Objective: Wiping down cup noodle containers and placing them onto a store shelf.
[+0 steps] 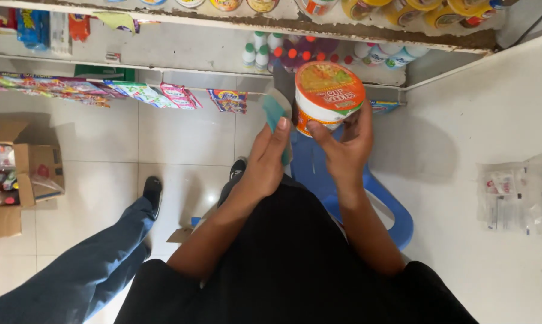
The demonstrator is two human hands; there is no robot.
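Note:
My right hand (343, 147) grips an instant noodle cup (326, 96) with an orange lid and white side, held up in front of me with the lid facing the camera. Against the cup's left side, my left hand (269, 157) presses a teal cloth (274, 114), fingers flat on the cloth. Both forearms reach up from my dark clothing at the bottom of the view.
Shelves (223, 27) with jars, bottles and hanging snack packets run along the top. A blue plastic chair (397, 210) stands under my arms. An open cardboard box (19, 180) sits at the left. Another person's leg (103, 252) in blue trousers crosses the tiled floor. Clear packets (517, 192) hang at right.

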